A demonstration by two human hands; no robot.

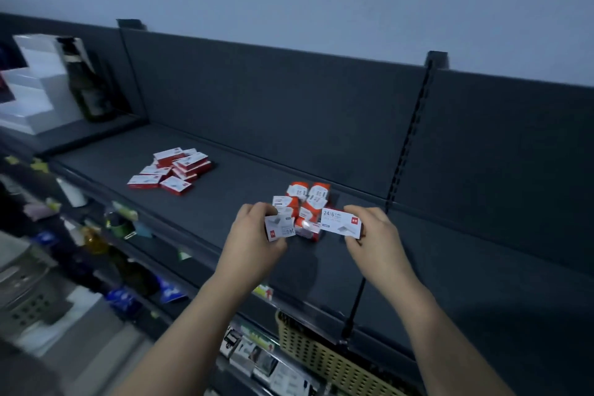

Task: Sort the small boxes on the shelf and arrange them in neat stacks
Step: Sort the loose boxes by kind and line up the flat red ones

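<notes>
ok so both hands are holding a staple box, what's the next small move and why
Probably lower the 24/6 staple box in the right hand onto the cluster of orange-and-white boxes on the shelf, squared to it. Both hands are full, the left hand pinching a second staple box, and the cluster sits right between them. The loose pile farther left is unsorted.
</notes>
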